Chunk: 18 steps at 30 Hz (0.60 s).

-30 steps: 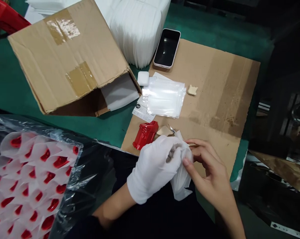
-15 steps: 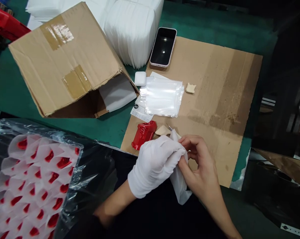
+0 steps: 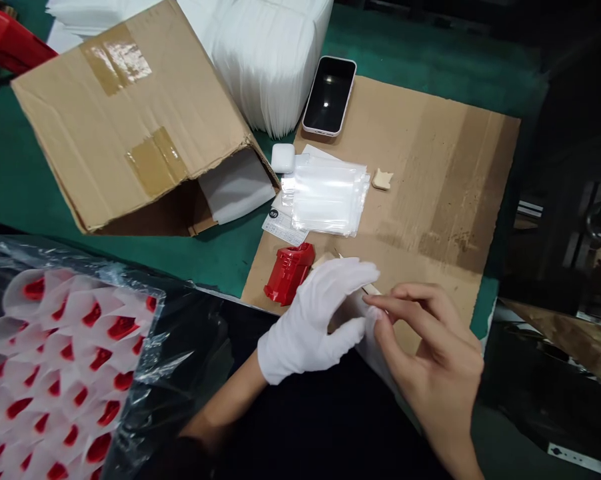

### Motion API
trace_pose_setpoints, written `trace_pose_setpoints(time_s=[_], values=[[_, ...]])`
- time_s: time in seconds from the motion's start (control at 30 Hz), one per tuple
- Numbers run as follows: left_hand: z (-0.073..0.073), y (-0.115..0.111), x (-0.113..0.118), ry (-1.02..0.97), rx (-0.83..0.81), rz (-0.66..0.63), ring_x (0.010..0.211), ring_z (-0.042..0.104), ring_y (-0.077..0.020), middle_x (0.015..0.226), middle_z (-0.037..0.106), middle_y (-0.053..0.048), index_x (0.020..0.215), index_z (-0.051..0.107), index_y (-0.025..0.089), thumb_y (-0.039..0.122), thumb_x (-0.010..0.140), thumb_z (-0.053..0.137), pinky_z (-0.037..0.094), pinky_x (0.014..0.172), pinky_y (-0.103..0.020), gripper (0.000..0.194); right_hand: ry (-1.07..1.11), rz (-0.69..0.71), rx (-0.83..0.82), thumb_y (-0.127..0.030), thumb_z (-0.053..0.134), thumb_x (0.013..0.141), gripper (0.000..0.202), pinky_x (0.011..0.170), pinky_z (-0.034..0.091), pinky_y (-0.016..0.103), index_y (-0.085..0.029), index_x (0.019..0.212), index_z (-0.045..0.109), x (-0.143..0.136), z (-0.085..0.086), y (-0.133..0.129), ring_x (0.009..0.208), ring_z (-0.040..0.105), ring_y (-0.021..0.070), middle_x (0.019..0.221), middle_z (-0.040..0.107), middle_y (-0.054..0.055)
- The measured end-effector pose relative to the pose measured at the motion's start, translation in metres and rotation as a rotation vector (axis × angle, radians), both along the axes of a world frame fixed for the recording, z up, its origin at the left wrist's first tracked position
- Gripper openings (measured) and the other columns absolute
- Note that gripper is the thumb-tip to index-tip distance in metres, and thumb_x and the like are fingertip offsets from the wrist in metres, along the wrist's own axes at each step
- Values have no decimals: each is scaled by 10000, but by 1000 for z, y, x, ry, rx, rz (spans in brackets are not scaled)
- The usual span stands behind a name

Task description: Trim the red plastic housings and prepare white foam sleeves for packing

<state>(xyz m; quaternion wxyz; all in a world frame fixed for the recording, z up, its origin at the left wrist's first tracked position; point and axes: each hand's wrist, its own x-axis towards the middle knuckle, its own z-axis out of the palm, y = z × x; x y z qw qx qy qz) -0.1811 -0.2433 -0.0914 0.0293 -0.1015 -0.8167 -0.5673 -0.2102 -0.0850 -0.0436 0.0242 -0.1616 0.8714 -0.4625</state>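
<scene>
My left hand (image 3: 320, 320), in a white glove, is held with thumb and fingers apart in a C shape. Bare, my right hand (image 3: 430, 340) pinches the edge of a thin, limp white piece (image 3: 373, 343) between thumb and forefinger. That piece hangs down behind the gloved thumb; whether it is a glove or a foam bag I cannot tell. Just left of the glove lies a red plastic casing (image 3: 289, 273). Beyond the gloved fingers, the tip of a thin pointed tool (image 3: 337, 253) shows, the rest mostly hidden.
Clear plastic bags (image 3: 325, 197), a phone (image 3: 329, 95), a small white case (image 3: 283, 159) and a beige scrap (image 3: 382, 179) lie beyond my hands. An open cardboard box (image 3: 130, 113) stands left, before stacked white foam sheets (image 3: 275, 73). A lined bin (image 3: 155, 333) holds wrapped red parts.
My left hand has opened from its closed grip and let go of the white piece. My right hand has shifted slightly right and down, still pinching.
</scene>
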Motion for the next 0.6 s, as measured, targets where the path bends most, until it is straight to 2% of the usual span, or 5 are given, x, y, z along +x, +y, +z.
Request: trace_pose_setpoints(time_s=[0.1, 0.23, 0.4, 0.5, 0.6], values=[[-3, -3, -14, 14, 63, -158, 1220, 584, -266, 1142, 693, -106, 1186, 587, 188, 248, 919, 603, 413, 1121, -520, 274, 37, 58, 48, -29, 672, 851, 258, 724, 508, 256, -235, 1004, 703, 2, 8, 5, 858, 634, 122, 946, 639, 11], [-5, -9, -24, 7, 189, -264, 1008, 642, -212, 993, 700, -77, 948, 622, 174, 185, 917, 599, 512, 975, -417, 41, 28, 94, 63, -18, 675, 838, 298, 712, 521, 264, -255, 1018, 693, 4, 17, 11, 846, 658, 136, 927, 685, -5], [-10, -13, -22, 13, 242, -230, 1031, 644, -225, 903, 691, -50, 904, 642, 201, 192, 920, 595, 483, 1010, -438, 51, -122, 32, 23, -83, 635, 895, 225, 734, 524, 261, -274, 1002, 688, -2, 18, 20, 861, 666, 147, 926, 694, -5], [-12, -16, -20, -31, 303, -206, 1020, 642, -219, 883, 676, -48, 863, 644, 196, 205, 922, 621, 467, 1024, -430, 64, -269, 120, 21, -160, 636, 918, 151, 764, 528, 250, -260, 1029, 655, -8, 11, 22, 880, 650, 144, 967, 667, 10], [-13, -17, -18, -84, 351, -173, 999, 634, -211, 900, 677, -47, 892, 643, 205, 228, 952, 593, 470, 1008, -409, 82, -416, 234, -34, -216, 660, 908, 49, 710, 528, 218, -230, 921, 615, -11, 2, 18, 792, 619, 124, 877, 630, 3]])
